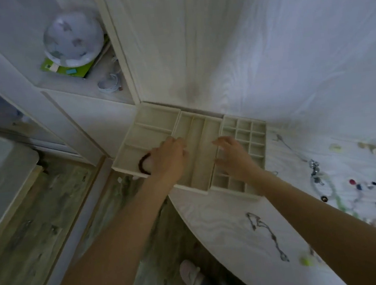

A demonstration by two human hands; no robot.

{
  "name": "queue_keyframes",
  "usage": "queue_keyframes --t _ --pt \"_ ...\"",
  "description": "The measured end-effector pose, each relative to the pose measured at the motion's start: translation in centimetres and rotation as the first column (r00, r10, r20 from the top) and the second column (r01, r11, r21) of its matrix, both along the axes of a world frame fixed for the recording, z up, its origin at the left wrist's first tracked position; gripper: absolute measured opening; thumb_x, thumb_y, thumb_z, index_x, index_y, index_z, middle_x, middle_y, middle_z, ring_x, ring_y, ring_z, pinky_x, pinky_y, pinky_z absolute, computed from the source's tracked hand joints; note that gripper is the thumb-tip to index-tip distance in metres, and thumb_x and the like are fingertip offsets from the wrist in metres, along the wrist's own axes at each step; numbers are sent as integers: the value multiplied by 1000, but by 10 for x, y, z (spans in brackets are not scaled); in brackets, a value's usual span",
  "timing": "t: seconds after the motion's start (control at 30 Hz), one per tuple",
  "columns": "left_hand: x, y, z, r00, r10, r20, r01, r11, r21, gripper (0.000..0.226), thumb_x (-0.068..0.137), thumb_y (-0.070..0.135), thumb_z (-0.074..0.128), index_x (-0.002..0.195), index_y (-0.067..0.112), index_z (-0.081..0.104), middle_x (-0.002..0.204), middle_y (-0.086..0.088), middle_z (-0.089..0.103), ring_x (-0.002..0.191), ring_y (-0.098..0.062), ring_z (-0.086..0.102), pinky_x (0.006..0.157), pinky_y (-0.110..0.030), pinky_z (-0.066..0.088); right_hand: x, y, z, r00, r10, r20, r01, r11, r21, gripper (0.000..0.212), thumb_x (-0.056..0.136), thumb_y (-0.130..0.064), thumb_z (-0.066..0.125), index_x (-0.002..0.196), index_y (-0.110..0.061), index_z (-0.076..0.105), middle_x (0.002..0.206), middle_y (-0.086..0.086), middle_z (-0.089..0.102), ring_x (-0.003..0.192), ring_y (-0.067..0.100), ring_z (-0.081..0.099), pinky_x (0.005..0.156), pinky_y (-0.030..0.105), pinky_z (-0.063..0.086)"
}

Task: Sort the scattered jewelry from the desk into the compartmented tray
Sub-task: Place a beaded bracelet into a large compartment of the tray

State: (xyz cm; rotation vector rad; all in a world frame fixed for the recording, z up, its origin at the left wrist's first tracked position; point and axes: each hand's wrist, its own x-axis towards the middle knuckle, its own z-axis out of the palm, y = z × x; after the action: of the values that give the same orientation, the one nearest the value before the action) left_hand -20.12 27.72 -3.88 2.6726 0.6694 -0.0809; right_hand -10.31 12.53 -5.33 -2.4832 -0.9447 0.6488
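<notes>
So, three cream trays side by side on the pale wood desk, pushed up against the back panel. Taking the middle tray with its long slots as the landmark: left of it a tray with wide compartments, hanging partly over the desk edge; right of it the small-grid tray, touching its side.

Left hand over the seam between the landmark tray and the wide one, fingers bent down at the rim, can't tell if actually gripping it. Dark bead bracelet looped at the thumb side of that hand, over the wide tray's near compartment; held or just worn, can't tell either.

Right hand over the seam on the landmark tray's other side, fingers spread and loosely bent, nothing visibly in it.

Well right of the landmark tray: scattered jewelry all over the desk, blurry, a green bead strand in there. Nearer, below-right of the trays, a thin dark chain lying loose. All compartments in view look bare.

Far up-left of the landmark tray, a globe-like ball on a shelf, green box under it
</notes>
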Motion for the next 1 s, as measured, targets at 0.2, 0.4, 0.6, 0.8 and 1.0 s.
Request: queue_keyframes --t 0.2,0.4,0.6,0.8,1.0 --pt "57 -91 7 983 -164 81 168 985 -41 22 94 20 45 111 13 58 111 -8 61 94 -29 59 82 -35 43 25 -101 0 984 -178 14 178 983 -49 48 93 -15 54 140 -14 41 146 7 34 133 26 34 106 34 32" --pt "104 -196 -3 941 -335 46 337 913 -232 26 95 17 44 117 12 58 117 -8 57 101 -26 57 85 -36 46 49 -210 -7 932 -362 32 364 926 -104 42 95 -12 49 136 -11 44 142 11 38 130 28 33 103 35 32" --pt "133 -273 -34 920 -297 -256 246 945 -215 42 95 37 48 128 11 46 128 -12 42 120 -29 41 96 -41 35 71 -268 -17 900 -435 35 432 877 -210 37 93 -24 56 123 -5 46 125 17 42 118 32 39 89 34 38" --pt "147 -307 -48 937 -76 -342 36 992 -121 50 89 40 55 127 8 47 134 -14 34 125 -31 33 100 -45 31 78 -265 -32 935 -346 78 355 903 -241 33 93 -27 55 113 -1 51 120 16 42 115 31 40 87 36 41" --pt "139 -302 -47 988 79 -130 -130 884 -450 13 92 24 55 91 11 56 99 -4 58 93 -22 55 81 -31 44 86 -270 -21 788 -493 -368 561 821 102 13 91 -9 54 82 -14 45 86 11 60 83 33 61 70 40 52"
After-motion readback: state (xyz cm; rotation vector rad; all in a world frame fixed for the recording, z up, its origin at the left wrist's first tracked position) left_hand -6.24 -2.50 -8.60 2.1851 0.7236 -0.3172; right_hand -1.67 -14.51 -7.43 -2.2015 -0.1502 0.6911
